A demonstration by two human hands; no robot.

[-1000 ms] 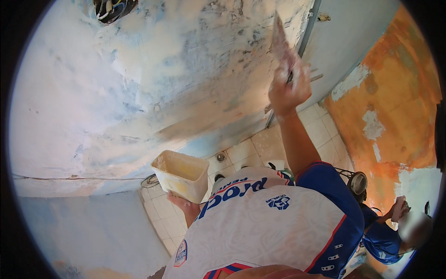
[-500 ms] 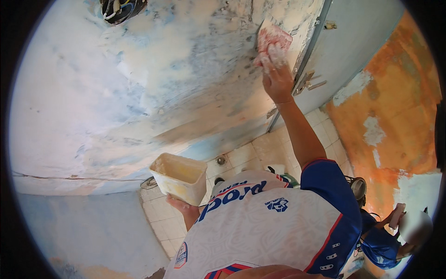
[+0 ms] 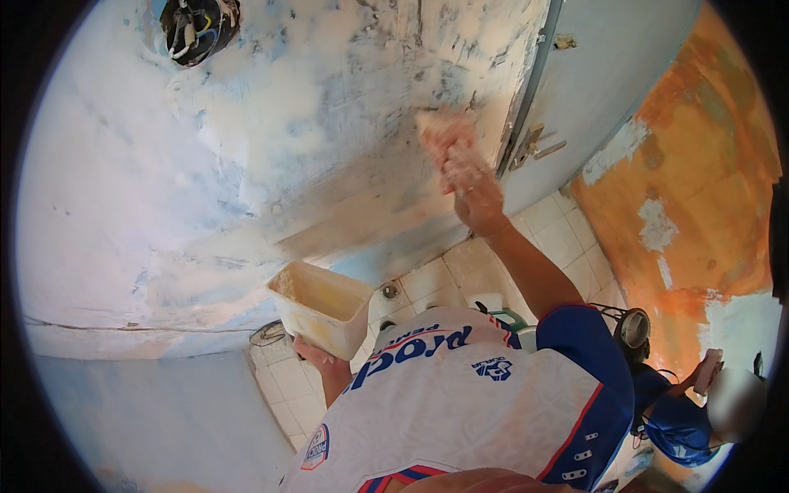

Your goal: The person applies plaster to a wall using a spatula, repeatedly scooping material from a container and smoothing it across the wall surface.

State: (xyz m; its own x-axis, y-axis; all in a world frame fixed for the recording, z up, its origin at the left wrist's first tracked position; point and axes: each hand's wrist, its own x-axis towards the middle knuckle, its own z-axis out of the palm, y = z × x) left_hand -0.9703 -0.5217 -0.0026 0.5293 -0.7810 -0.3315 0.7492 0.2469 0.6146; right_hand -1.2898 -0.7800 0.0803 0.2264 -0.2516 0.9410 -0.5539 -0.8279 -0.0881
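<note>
My right hand [image 3: 474, 193] is closed on a wide scraper [image 3: 448, 135] smeared pinkish, its blade against or close over the patchy plastered wall [image 3: 320, 140], left of a metal door frame [image 3: 532, 80]. The blade and my fingertips are blurred. Low in front of me, my left hand [image 3: 316, 353] grips a cream plastic tub [image 3: 320, 306] from below, with pale residue on its inside. A torn opening with wires [image 3: 197, 31] is in the wall at the upper left.
A grey door [image 3: 592, 66] with a lever handle [image 3: 546, 149] and an orange patchy wall [image 3: 674, 197] are to my right. A co-worker in blue [image 3: 674, 427] holds a pinkish block [image 3: 707, 370] at the lower right. Tiled floor [image 3: 559, 238] and loose cable [image 3: 267, 333] lie below.
My right hand has swung from pointing the blade upward to lying along the wall, and has moved down and leftward with the scraper. The tub has shifted slightly.
</note>
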